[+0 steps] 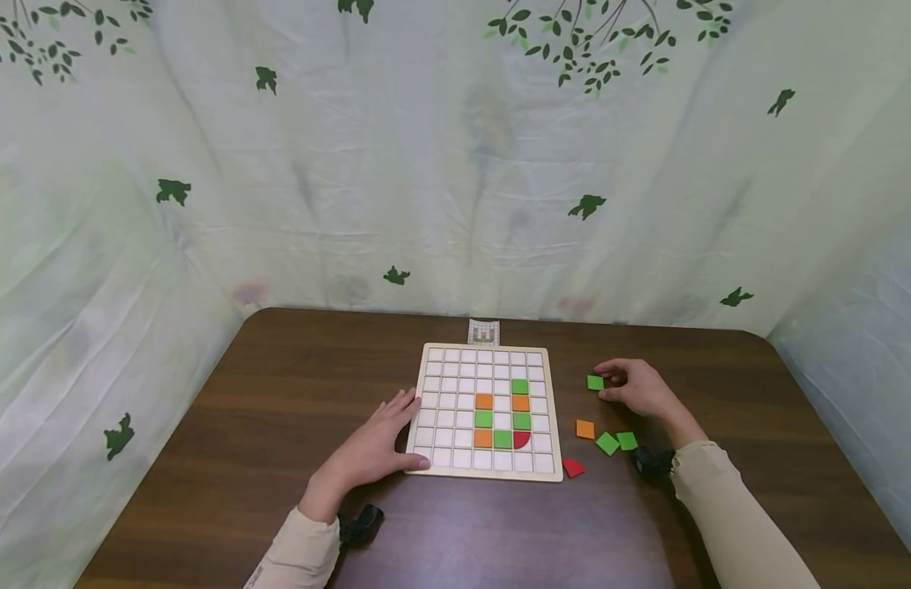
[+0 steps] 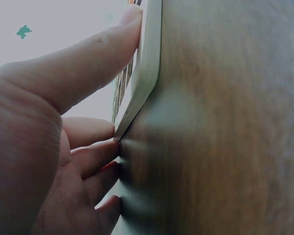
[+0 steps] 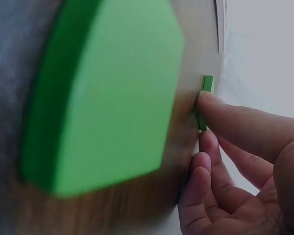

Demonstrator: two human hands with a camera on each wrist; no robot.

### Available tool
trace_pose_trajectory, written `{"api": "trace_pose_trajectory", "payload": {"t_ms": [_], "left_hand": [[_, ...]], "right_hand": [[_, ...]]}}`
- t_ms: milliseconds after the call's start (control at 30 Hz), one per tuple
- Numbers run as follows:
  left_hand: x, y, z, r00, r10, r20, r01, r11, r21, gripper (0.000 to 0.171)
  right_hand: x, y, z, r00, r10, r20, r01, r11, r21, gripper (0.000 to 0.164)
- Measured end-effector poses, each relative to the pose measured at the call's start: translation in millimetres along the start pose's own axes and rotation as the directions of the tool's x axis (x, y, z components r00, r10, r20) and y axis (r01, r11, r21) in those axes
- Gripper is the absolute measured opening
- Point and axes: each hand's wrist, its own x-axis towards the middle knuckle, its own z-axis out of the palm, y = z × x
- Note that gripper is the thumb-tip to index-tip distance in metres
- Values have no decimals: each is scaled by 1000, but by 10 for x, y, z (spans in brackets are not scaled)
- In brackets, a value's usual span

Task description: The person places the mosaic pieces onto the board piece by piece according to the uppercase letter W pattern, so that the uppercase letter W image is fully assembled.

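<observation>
A pale wooden grid board (image 1: 433, 357) lies on the brown table (image 1: 279, 409), holding several green, orange and one red tile (image 1: 521, 439) in its lower right cells. My left hand (image 1: 378, 446) rests flat against the board's left edge, fingers (image 2: 95, 49) straight along its rim (image 2: 149, 63). My right hand (image 1: 635, 386) is right of the board and pinches a small green square tile (image 1: 595, 382) lying on the table; the tile (image 3: 204, 98) shows edge-on at my fingertips (image 3: 208, 105).
Loose tiles lie right of the board: an orange one (image 1: 585, 429), two green ones (image 1: 616, 442) and a red piece (image 1: 572, 468). One green tile (image 3: 112, 93) looms close in the right wrist view. A small pattern card (image 1: 483, 332) sits behind the board. Leaf-print fabric surrounds the table.
</observation>
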Motion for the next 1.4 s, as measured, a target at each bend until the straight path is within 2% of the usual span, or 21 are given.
{"api": "trace_pose_trajectory", "payload": {"t_ms": [533, 867, 1400], "left_hand": [[7, 11, 8, 1000, 0, 1, 0, 1000, 6, 95], [-3, 3, 12, 1000, -2, 1, 2, 1000, 3, 95], [-1, -10, 10, 1000, 5, -7, -5, 1000, 7, 95]], "right_hand": [[6, -19, -28, 1000, 10, 17, -9, 997, -76, 30], [-22, -17, -18, 1000, -18, -1, 18, 995, -94, 28], [-127, -394, 72, 994, -90, -68, 84, 993, -87, 27]]}}
